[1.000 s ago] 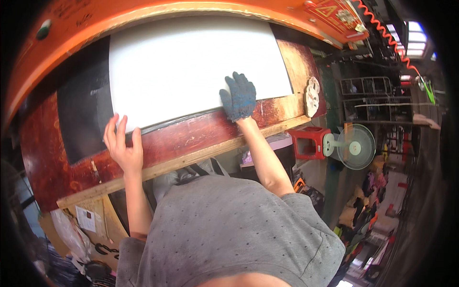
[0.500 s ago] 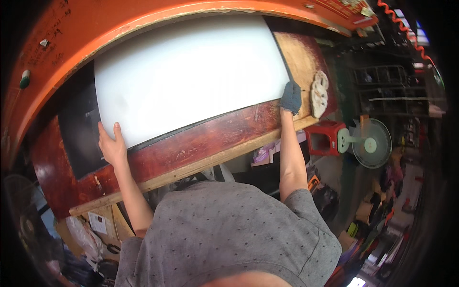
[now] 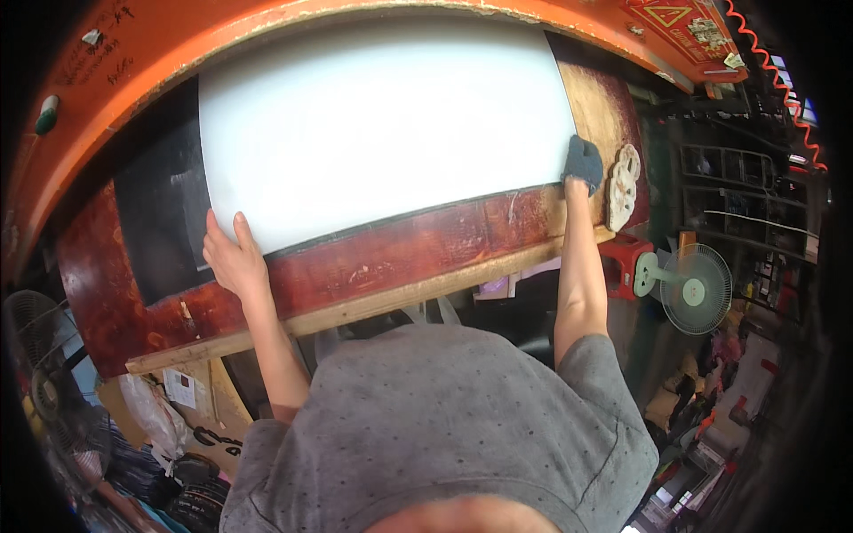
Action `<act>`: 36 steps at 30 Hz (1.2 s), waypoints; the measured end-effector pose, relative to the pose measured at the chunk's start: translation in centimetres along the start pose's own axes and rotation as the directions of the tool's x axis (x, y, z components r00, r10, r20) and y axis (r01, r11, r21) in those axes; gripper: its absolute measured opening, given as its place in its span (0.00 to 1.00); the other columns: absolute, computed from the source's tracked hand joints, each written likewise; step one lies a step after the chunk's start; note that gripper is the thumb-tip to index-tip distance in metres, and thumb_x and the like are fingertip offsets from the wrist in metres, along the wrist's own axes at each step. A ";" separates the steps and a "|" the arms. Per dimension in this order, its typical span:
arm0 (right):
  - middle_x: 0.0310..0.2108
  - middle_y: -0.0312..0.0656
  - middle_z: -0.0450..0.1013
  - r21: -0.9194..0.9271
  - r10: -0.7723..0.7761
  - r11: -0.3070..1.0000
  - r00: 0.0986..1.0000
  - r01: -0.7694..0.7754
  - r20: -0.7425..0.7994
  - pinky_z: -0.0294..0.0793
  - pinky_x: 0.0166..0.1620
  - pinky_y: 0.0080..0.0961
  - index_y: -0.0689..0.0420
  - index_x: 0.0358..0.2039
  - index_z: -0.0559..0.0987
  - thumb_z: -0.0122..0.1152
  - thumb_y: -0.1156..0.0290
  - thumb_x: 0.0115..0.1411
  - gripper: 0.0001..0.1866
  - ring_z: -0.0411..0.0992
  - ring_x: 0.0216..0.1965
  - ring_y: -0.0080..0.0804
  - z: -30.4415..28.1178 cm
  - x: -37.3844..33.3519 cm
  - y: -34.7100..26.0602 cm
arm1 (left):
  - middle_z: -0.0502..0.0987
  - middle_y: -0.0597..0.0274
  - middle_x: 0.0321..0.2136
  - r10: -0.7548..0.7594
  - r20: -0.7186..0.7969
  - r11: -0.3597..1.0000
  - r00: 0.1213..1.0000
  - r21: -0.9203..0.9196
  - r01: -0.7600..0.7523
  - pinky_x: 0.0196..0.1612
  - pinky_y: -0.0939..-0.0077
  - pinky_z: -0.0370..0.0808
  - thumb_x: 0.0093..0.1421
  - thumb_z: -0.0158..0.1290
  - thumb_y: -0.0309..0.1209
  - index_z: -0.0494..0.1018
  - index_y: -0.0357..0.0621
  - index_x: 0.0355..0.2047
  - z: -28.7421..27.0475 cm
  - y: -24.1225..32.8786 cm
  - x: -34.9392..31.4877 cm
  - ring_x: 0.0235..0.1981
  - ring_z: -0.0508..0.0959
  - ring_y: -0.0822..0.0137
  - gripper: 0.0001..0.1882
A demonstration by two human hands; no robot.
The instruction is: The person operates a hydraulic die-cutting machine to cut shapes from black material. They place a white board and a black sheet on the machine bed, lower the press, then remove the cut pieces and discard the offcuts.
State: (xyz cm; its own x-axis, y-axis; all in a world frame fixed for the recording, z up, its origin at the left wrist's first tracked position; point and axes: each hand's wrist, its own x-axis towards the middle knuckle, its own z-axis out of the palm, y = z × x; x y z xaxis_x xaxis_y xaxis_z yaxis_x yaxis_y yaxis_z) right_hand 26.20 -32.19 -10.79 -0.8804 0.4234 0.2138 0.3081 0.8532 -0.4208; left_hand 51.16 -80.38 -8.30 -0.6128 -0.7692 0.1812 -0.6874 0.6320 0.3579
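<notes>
A large glossy white sheet (image 3: 382, 133) lies on a dark flat plate (image 3: 164, 213), which rests on a worn reddish-brown table (image 3: 382, 240). At the sheet's near left corner is my left hand (image 3: 237, 259), bare, its thumb spread away from the stretched fingers; the thumb lies over the white surface and the fingers run along the left edge. My right hand (image 3: 583, 165), in what looks like a dark blue-grey knit glove, touches the near right corner. The covering hides how its fingers are bent.
An orange metal machine frame (image 3: 169, 53) arches over the far side. A beige, lumpy object (image 3: 624, 186) lies right of my gloved hand. Beyond the table's wooden front edge (image 3: 391, 298) stand a red stool (image 3: 625, 259) and a white fan (image 3: 696, 289). A red coiled cord (image 3: 771, 71) hangs far right.
The whole view has shifted, so the table and sheet appear farther right. Both hands stay at the sheet's near corners, with little visible change in their pose.
</notes>
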 end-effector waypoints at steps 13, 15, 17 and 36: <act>0.36 0.53 0.75 -0.167 0.112 0.982 0.989 -0.094 0.101 0.67 0.46 0.41 0.61 0.34 0.78 0.38 0.43 0.58 0.31 0.71 0.42 0.53 -0.6 0.3 -2.1 | 0.70 0.50 0.40 0.027 -0.082 0.984 0.996 -0.173 -0.041 0.45 0.59 0.67 0.62 0.47 0.40 0.66 0.42 0.53 0.6 -2.1 -1.7 0.43 0.69 0.49 0.22; 0.40 0.51 0.74 -0.274 0.026 0.962 0.992 0.009 0.127 0.69 0.46 0.42 0.54 0.38 0.78 0.37 0.46 0.59 0.28 0.72 0.42 0.50 -1.1 -0.1 -3.5 | 0.70 0.50 0.41 0.059 -0.085 0.982 0.995 -0.173 -0.073 0.46 0.59 0.67 0.62 0.47 0.40 0.65 0.41 0.53 0.5 -2.4 -1.3 0.44 0.69 0.49 0.22; 0.43 0.50 0.73 -0.340 0.004 0.939 0.988 0.049 0.153 0.70 0.46 0.43 0.51 0.41 0.77 0.38 0.46 0.59 0.26 0.73 0.44 0.47 -2.1 -1.2 -4.7 | 0.70 0.49 0.43 0.087 -0.033 0.975 0.996 -0.202 -0.092 0.47 0.59 0.66 0.62 0.48 0.39 0.65 0.40 0.54 0.0 -2.5 -0.9 0.45 0.69 0.49 0.23; 0.46 0.47 0.73 -0.229 -0.277 0.936 0.961 0.268 -0.006 0.66 0.53 0.33 0.54 0.42 0.77 0.48 0.63 0.59 0.15 0.69 0.49 0.43 -4.7 -1.3 5.3 | 0.56 0.60 0.63 0.502 0.129 0.827 0.855 0.217 -0.518 0.62 0.52 0.49 0.60 0.45 0.43 0.60 0.48 0.60 0.5 4.1 -2.5 0.64 0.53 0.57 0.28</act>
State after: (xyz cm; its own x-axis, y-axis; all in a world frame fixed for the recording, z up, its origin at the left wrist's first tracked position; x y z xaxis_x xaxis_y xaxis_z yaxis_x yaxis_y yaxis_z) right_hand 30.67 -26.84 -9.17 -0.9291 0.1722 0.3274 0.1347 0.9817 -0.1343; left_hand 49.65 -75.76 -7.77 -0.9193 -0.3284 0.2168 -0.3358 0.9419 0.0029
